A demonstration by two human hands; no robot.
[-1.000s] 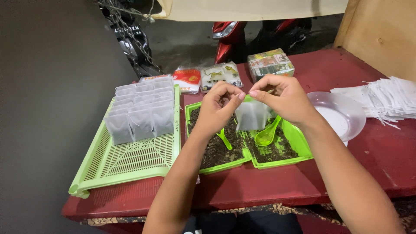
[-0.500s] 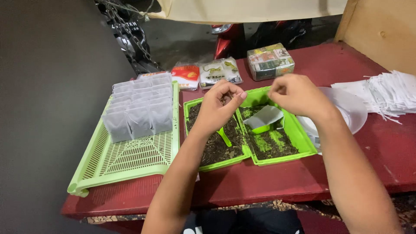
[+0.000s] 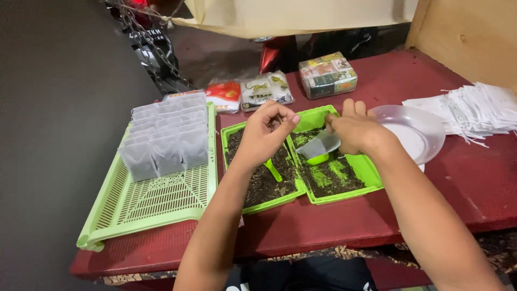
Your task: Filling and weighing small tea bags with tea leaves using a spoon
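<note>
Both hands hover over the green trays (image 3: 371,175). Right hand (image 3: 358,132) pinches the small bag (image 3: 320,144), mouth angled leftward; left hand (image 3: 264,134), fingers curled at its drawstring, sits just beside.

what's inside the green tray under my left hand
Dark loose tea leaves fill the square green plastic tray, with a green scoop lying in them. The left hand covers its far end.

2 green boxes (image 3: 344,161), 1 lattice tray (image 3: 151,202), 1 plate (image 3: 414,132)
</note>
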